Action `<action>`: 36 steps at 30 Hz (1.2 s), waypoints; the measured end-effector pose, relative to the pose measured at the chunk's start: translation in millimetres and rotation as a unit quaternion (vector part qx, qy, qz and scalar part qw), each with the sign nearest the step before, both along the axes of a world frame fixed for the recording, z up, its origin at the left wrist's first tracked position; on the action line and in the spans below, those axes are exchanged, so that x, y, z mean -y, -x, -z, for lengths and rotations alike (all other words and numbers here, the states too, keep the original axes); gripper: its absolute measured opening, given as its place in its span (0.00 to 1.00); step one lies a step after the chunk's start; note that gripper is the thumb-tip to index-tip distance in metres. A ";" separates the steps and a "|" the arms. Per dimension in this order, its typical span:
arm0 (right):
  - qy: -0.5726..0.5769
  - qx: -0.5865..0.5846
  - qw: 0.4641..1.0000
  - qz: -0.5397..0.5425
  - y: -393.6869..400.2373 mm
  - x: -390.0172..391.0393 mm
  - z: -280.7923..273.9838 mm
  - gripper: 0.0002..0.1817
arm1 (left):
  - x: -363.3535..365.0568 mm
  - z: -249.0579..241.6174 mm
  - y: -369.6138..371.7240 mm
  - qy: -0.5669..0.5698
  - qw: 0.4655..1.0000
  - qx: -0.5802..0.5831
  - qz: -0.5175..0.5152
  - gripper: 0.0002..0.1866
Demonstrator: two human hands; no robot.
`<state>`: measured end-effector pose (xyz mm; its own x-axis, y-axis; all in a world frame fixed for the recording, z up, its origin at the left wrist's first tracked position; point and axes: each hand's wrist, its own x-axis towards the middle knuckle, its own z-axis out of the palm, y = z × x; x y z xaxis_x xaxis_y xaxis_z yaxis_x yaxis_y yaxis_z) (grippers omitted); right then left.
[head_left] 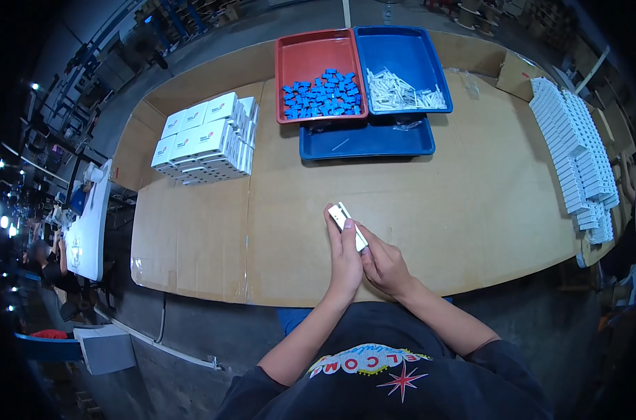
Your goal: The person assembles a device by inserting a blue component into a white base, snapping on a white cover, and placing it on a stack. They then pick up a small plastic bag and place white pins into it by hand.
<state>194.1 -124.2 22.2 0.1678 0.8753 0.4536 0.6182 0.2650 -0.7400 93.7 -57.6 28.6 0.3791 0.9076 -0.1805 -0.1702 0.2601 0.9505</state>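
Observation:
Both hands meet over the near edge of the cardboard-covered table (pixel 437 210). My left hand (pixel 344 255) and my right hand (pixel 384 264) together hold a small white box (pixel 347 222), long and narrow, its far end sticking out above the fingers. The box is tilted, with its open-looking end toward the trays. Fingers cover its near half.
A red tray (pixel 290 56) of small blue parts and a blue tray (pixel 430 56) of white parts stand at the back, over another blue tray (pixel 367 145). Stacked white boxes (pixel 206 140) sit back left. Rows of narrow white boxes (pixel 577 154) line the right edge. People sit far left.

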 end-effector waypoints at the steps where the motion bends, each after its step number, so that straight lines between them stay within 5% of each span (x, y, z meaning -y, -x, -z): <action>1: 0.001 0.001 1.000 0.002 0.4 2.1 1.0 0.27 | 3.0 -0.4 0.4 0.007 1.000 0.005 -0.002 0.34; 16: -0.086 0.029 0.996 -0.007 6.1 -7.8 13.7 0.27 | 0.9 2.1 0.4 -0.005 0.997 0.063 -0.053 0.34; 18: -0.012 0.007 1.000 -0.019 11.0 2.5 6.5 0.25 | 8.2 3.2 7.5 0.016 0.996 0.063 -0.055 0.34; 22: -0.038 -0.011 0.997 -0.070 3.0 -8.0 -20.7 0.28 | -8.5 -22.8 21.1 -0.011 0.994 0.109 0.010 0.36; 25: 0.067 -0.109 0.982 -0.140 -15.7 -2.4 -30.3 0.25 | -23.1 -24.0 30.5 -0.138 0.986 0.091 0.036 0.44; 28: 0.218 -0.426 0.873 -0.093 -20.0 2.9 -32.8 0.27 | -21.6 -28.8 32.6 -0.245 0.969 0.009 0.025 0.55; 32: 0.237 -0.529 0.806 -0.116 -24.7 3.3 -51.8 0.30 | -14.1 -26.1 25.4 -0.308 0.947 -0.028 0.085 0.59; 36: 0.185 -0.469 0.856 -0.114 -17.2 -5.2 -61.4 0.29 | -18.8 -25.8 24.3 -0.276 0.954 0.054 0.105 0.64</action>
